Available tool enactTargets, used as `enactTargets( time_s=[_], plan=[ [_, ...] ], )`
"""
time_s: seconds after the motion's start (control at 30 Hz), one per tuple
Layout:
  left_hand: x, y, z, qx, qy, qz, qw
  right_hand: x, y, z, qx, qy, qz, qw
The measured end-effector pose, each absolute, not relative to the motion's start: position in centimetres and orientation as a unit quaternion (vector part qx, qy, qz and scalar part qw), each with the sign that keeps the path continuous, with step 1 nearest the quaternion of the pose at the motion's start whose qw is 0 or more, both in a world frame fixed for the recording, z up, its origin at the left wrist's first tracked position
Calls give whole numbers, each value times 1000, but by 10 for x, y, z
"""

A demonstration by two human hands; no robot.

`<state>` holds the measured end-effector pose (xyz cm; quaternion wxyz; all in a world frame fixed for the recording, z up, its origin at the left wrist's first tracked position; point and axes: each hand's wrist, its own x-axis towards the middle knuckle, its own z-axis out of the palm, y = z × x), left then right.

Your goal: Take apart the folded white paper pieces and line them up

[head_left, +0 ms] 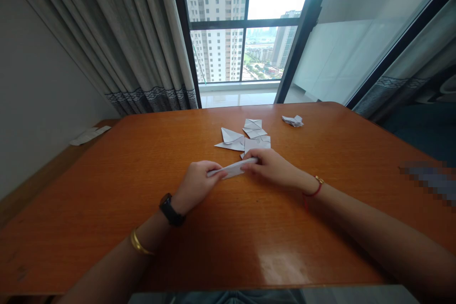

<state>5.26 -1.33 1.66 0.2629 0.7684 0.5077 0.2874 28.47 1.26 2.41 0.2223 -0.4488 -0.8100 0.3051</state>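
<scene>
Between my two hands is a narrow strip of folded white paper (233, 169), raised slightly above the table. My left hand (200, 181) pinches its left end between thumb and fingers. At the other end, my right hand (271, 166) grips the paper the same way. Just beyond my hands lie several folded white paper pieces: a pointed one (231, 139) on the left, a squarish one (254, 128) at the back, and another (259, 142) partly hidden behind my right hand.
The glossy brown wooden table (142, 247) spans the view. A small stack of folded paper (292, 120) sits toward its far right. More white paper (90, 136) lies on a ledge beyond the left edge. A blurred patch (431, 178) covers something at the right.
</scene>
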Motion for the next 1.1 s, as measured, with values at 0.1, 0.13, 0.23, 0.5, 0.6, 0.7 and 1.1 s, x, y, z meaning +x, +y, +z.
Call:
enactTargets(
  time_s=[0.1, 0.13, 0.23, 0.5, 0.6, 0.7, 1.1],
  plan=[
    [53, -14, 19, 723, 520, 308, 335, 289, 20, 25, -448, -706, 458, 301],
    [53, -13, 20, 712, 521, 314, 350, 290, 21, 26, -444, -687, 480, 318],
    [52, -12, 22, 677, 520, 340, 395, 293, 23, 30, -443, -663, 490, 352],
    [59, -14, 18, 558, 499, 423, 511, 276, 11, 22, -438, -525, 603, 411],
    [61, -16, 17, 575, 486, 429, 499, 278, 15, 25, -423, -539, 598, 416],
    [62, -16, 16, 587, 471, 441, 488, 307, 38, 32, -441, -532, 574, 439],
    [62, -21, 16, 732, 459, 347, 365, 473, 89, 3, -718, -302, 400, 482]
  ],
)
